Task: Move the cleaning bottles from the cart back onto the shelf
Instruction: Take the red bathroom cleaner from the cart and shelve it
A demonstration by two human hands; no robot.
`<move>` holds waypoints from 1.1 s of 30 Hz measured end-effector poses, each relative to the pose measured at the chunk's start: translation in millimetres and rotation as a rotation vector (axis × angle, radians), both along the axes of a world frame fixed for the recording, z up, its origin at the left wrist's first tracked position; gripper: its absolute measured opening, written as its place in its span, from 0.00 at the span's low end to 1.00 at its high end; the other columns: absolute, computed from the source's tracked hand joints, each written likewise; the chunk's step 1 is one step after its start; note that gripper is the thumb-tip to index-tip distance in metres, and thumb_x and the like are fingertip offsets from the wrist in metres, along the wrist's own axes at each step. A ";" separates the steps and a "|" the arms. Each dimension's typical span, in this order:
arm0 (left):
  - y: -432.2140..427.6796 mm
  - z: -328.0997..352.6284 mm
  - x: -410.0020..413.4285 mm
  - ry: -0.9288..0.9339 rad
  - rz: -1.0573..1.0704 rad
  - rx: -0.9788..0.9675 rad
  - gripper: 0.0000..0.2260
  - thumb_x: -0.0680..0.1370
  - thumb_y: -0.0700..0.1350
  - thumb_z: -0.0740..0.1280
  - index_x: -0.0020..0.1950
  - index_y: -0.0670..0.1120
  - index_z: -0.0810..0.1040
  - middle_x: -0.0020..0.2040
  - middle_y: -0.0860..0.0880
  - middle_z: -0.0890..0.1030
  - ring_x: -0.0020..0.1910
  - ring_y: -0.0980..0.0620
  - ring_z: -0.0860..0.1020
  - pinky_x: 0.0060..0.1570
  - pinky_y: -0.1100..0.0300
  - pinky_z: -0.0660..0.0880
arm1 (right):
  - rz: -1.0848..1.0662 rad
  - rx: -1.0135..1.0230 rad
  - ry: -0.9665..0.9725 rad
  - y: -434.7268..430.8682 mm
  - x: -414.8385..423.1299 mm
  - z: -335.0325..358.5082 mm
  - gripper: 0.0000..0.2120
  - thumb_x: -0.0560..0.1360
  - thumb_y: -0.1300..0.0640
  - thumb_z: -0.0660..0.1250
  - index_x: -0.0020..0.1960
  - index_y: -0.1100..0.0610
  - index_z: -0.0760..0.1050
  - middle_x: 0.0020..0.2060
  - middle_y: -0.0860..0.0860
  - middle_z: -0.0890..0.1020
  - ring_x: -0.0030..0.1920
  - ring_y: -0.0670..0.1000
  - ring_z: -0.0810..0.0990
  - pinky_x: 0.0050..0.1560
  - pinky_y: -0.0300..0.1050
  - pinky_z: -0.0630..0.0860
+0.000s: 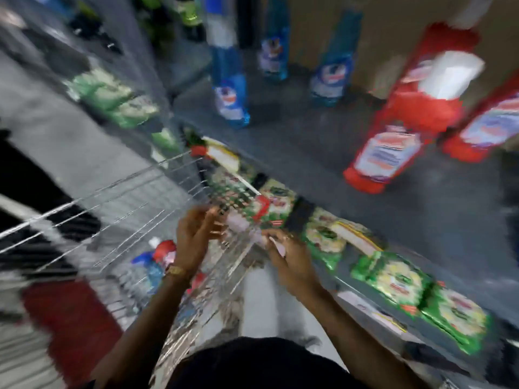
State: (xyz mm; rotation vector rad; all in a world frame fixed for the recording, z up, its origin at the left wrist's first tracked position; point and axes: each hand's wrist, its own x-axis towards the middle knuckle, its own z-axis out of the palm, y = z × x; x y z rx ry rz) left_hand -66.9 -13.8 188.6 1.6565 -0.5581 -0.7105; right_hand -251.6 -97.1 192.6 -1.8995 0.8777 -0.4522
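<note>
1. Blurred view: left hand (193, 237) and right hand (289, 256), fingers loosely spread and empty, at center frame above the wire cart (118, 209).
2. Bottles (157, 259) lie in the cart, lower left.
3. Blue bottles (231, 99) and red bottles (393, 136) stand on the shelf (323, 153), upper right.

We see labels on the red bottles (384, 155), on the blue bottles (230, 101), on the green packets (393, 279), all smeared, we read nothing

Both bare forearms reaching up from bottom centre of frame, left hand (196, 234) at centre, fingers spread and empty, wristband on wrist, right hand (286, 256) just right of it, fingers loosely curled, blurred
</note>
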 end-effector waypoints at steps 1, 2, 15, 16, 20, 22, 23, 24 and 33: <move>23.6 -19.8 33.1 0.035 0.086 0.080 0.05 0.80 0.39 0.61 0.48 0.45 0.75 0.38 0.44 0.80 0.28 0.56 0.79 0.30 0.65 0.77 | 0.081 -0.006 0.030 5.3 38.5 -8.2 0.10 0.78 0.55 0.61 0.55 0.58 0.78 0.52 0.55 0.82 0.53 0.50 0.79 0.55 0.32 0.71; 40.6 -38.1 55.3 0.048 0.130 0.188 0.06 0.80 0.37 0.61 0.46 0.45 0.74 0.37 0.44 0.79 0.26 0.58 0.78 0.29 0.65 0.75 | 0.142 -0.023 0.069 8.4 66.7 -15.5 0.10 0.78 0.57 0.62 0.56 0.59 0.77 0.52 0.57 0.82 0.55 0.54 0.78 0.58 0.40 0.72; 92.6 -238.5 123.4 0.347 0.198 0.959 0.20 0.76 0.47 0.67 0.59 0.32 0.75 0.60 0.31 0.78 0.60 0.35 0.77 0.56 0.48 0.73 | 0.092 -0.276 0.456 36.9 179.5 -97.6 0.14 0.77 0.46 0.55 0.54 0.51 0.75 0.41 0.58 0.85 0.41 0.62 0.81 0.36 0.47 0.65; 84.6 -244.2 122.3 0.373 0.259 0.951 0.22 0.76 0.48 0.68 0.62 0.32 0.72 0.62 0.32 0.76 0.62 0.36 0.75 0.58 0.48 0.73 | 0.096 -0.268 0.434 37.4 179.3 -98.0 0.15 0.77 0.44 0.54 0.53 0.50 0.75 0.39 0.56 0.86 0.39 0.60 0.82 0.36 0.45 0.66; 60.5 -263.2 127.9 0.462 0.384 0.978 0.31 0.74 0.50 0.69 0.70 0.34 0.63 0.69 0.35 0.69 0.68 0.37 0.69 0.68 0.48 0.69 | 0.099 -0.225 0.421 36.4 180.1 -100.3 0.14 0.78 0.43 0.56 0.56 0.48 0.74 0.42 0.52 0.86 0.39 0.53 0.82 0.43 0.46 0.77; 55.3 -269.7 131.3 0.497 0.354 0.985 0.32 0.74 0.52 0.70 0.70 0.35 0.65 0.70 0.37 0.70 0.69 0.38 0.69 0.69 0.49 0.68 | 0.096 -0.208 0.430 36.1 179.3 -100.9 0.12 0.78 0.46 0.57 0.57 0.47 0.74 0.44 0.52 0.86 0.41 0.54 0.83 0.47 0.52 0.79; 53.0 -271.0 131.9 0.511 0.354 0.974 0.32 0.72 0.53 0.71 0.69 0.36 0.67 0.68 0.38 0.73 0.68 0.39 0.71 0.68 0.49 0.70 | 0.090 -0.199 0.430 35.9 179.1 -101.0 0.11 0.78 0.47 0.58 0.57 0.47 0.74 0.45 0.52 0.86 0.42 0.54 0.83 0.48 0.53 0.79; 50.6 -270.7 131.8 0.545 0.377 0.931 0.31 0.71 0.51 0.73 0.67 0.37 0.70 0.66 0.38 0.75 0.65 0.39 0.74 0.65 0.48 0.73 | 0.083 -0.189 0.430 35.7 179.3 -101.0 0.10 0.78 0.48 0.58 0.57 0.47 0.74 0.45 0.52 0.86 0.42 0.54 0.83 0.49 0.54 0.79; 42.9 -192.1 116.6 0.428 0.298 0.572 0.26 0.63 0.40 0.79 0.58 0.40 0.73 0.56 0.42 0.81 0.49 0.44 0.81 0.45 0.53 0.80 | 0.008 -0.047 0.408 32.8 178.2 -91.8 0.13 0.78 0.49 0.59 0.61 0.50 0.72 0.53 0.54 0.84 0.50 0.55 0.82 0.49 0.55 0.80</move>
